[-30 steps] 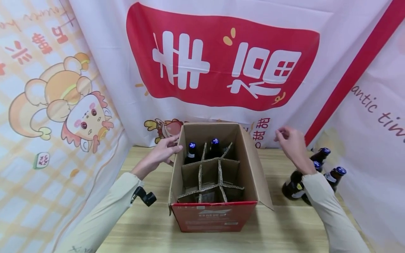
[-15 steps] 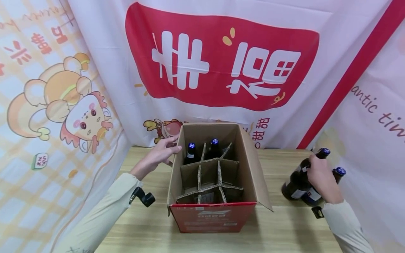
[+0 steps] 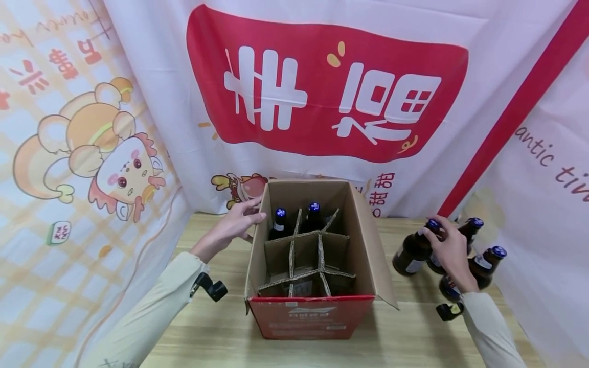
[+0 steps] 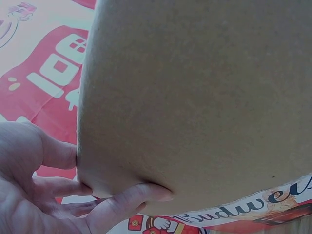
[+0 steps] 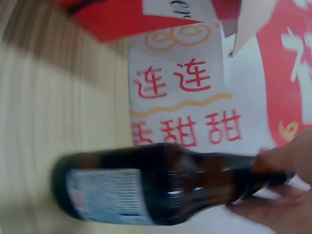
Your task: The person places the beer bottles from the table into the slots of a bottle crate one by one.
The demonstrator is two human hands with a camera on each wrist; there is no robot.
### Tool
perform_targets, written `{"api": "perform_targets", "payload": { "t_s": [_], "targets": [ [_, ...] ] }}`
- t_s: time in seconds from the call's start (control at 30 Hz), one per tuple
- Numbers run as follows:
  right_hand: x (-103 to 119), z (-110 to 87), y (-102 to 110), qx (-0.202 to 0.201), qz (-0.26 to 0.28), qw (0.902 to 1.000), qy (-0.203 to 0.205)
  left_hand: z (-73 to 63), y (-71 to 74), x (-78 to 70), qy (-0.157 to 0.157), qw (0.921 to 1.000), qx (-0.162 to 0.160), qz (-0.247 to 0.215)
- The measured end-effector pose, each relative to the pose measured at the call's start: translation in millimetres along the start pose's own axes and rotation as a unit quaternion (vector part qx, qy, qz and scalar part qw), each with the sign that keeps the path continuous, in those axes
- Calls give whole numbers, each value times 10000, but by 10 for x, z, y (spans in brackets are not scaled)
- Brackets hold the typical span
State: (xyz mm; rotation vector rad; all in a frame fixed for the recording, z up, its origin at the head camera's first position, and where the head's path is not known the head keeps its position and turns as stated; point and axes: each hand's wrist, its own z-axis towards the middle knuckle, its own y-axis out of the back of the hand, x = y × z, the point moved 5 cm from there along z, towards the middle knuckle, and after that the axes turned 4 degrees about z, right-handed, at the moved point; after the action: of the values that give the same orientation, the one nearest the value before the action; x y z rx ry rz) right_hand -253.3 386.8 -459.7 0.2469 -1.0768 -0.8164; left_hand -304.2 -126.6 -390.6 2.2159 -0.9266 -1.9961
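A brown glass beer bottle point(image 3: 411, 253) with a blue cap stands out to the right of the cardboard box point(image 3: 313, 319). My right hand point(image 3: 453, 251) grips it by the neck; in the right wrist view the bottle's pale label point(image 5: 109, 195) faces the camera. On the box's left side, near the back, my left hand point(image 3: 236, 223) holds the cardboard edge between thumb and fingers. The left wrist view has those fingers point(image 4: 122, 202) pressed on the brown cardboard flap point(image 4: 195, 97). Inside the box, dividers point(image 3: 306, 235) form compartments, and two capped bottles point(image 3: 278, 225) sit in the back ones.
Two more brown bottles, one farther back point(image 3: 471, 232) and one nearer point(image 3: 483, 268), stand right of the held one. The box's right flap point(image 3: 375, 245) leans outward over the wooden table point(image 3: 207, 327). Printed cloths point(image 3: 322, 92) hang behind and at both sides.
My right hand has gone from above the table to the bottles, taken one by its neck and shifted it left, apart from the other two. My left hand has stayed on the box.
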Motion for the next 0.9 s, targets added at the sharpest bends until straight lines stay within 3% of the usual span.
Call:
{"api": "perform_targets", "payload": {
  "t_s": [0.1,0.37,0.43,0.53,0.67,0.9],
  "targets": [
    [-139,38,-105,-46,492,9983,-316,7,-9,3,2,10000,24,-36],
    [-328,134,-393,112,949,9907,-970,-10,9,-5,26,10000,-7,-13],
    [-343,156,-431,325,1150,9886,-917,-2,1,2,18,10000,8,-41],
    [-369,157,-409,958,1442,9813,-835,5,-20,2,19,10000,27,-87],
    [-400,138,-330,1470,1334,9775,-719,3,-28,7,45,9999,23,-107],
    [-422,145,-321,977,1168,9849,-830,25,0,26,35,10000,4,21]
  ]
}}
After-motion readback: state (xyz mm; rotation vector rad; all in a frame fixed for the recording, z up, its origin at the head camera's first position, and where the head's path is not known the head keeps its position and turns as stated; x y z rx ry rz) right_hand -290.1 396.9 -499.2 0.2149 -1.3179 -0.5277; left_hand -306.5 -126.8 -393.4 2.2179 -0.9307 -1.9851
